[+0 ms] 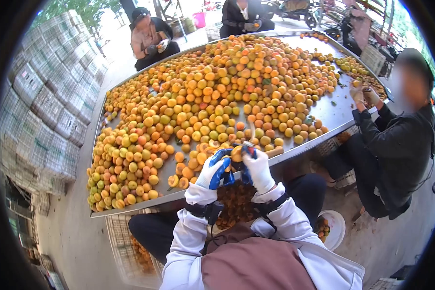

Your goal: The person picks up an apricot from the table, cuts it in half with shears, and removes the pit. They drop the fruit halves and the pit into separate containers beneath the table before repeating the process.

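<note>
In the head view my left hand, in a white glove with blue coated fingers, is closed around an apricot at the near edge of the metal table. Close beside it, my right hand, gloved the same way, is closed on a small tool with a metallic end and a bit of red; its exact kind I cannot tell. Both hands meet at the fruit. Cut apricot pieces lie left of my hands. Past my fingers spreads a large heap of whole apricots.
The metal table has a raised rim. Beneath my hands a container holds dark orange pieces. A crate stands lower left, a white bucket lower right. A person works at right, two more opposite. Stacked crates line the left.
</note>
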Action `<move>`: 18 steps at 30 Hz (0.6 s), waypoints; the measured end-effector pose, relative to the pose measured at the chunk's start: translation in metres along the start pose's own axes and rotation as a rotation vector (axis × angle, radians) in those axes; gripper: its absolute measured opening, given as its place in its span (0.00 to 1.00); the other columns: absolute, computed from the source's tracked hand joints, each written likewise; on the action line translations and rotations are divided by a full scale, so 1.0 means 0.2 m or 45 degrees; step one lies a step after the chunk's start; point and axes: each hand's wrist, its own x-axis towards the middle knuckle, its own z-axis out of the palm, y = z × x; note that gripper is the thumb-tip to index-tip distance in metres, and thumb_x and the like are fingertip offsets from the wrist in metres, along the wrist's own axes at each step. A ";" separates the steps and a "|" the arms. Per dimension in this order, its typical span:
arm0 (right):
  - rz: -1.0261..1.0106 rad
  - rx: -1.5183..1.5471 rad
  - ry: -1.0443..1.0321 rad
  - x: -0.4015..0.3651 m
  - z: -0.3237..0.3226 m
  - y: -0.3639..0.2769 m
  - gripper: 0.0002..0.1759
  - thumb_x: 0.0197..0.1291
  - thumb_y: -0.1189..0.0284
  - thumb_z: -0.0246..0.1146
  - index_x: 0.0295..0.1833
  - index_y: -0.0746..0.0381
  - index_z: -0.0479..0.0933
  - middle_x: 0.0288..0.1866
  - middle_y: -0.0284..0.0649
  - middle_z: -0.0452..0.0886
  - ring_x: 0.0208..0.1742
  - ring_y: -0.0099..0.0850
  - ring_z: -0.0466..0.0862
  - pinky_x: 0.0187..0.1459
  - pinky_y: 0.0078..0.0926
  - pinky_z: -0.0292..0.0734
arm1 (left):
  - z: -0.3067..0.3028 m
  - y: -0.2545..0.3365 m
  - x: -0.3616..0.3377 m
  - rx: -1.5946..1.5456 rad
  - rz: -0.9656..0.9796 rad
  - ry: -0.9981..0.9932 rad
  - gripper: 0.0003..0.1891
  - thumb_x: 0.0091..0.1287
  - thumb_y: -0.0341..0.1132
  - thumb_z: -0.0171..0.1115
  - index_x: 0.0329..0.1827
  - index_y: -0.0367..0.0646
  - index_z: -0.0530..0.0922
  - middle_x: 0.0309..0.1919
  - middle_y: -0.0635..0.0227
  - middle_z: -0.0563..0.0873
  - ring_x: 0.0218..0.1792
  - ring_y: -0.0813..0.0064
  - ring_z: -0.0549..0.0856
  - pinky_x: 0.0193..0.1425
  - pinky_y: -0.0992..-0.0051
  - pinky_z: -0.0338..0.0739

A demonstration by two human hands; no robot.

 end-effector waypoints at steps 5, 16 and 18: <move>0.350 0.520 0.049 0.03 -0.04 -0.03 0.10 0.75 0.68 0.62 0.51 0.63 0.83 0.31 0.30 0.82 0.25 0.18 0.79 0.26 0.17 0.72 | -0.02 -0.04 0.00 -0.411 0.163 0.040 0.21 0.78 0.41 0.56 0.66 0.35 0.75 0.44 0.61 0.87 0.33 0.74 0.84 0.37 0.76 0.79; 0.088 0.092 0.102 0.00 0.04 -0.01 0.12 0.70 0.74 0.66 0.55 0.66 0.82 0.31 0.29 0.81 0.29 0.18 0.79 0.31 0.20 0.75 | -0.19 -0.18 0.06 -0.903 0.128 0.150 0.29 0.79 0.60 0.49 0.68 0.45 0.75 0.60 0.53 0.84 0.51 0.58 0.88 0.55 0.61 0.86; -0.347 -0.350 0.060 -0.02 0.09 0.02 0.14 0.67 0.74 0.68 0.56 0.66 0.82 0.32 0.36 0.84 0.32 0.26 0.84 0.38 0.26 0.79 | -0.19 -0.22 0.11 -1.128 0.143 0.246 0.31 0.77 0.62 0.50 0.68 0.46 0.76 0.59 0.55 0.85 0.59 0.53 0.85 0.62 0.51 0.82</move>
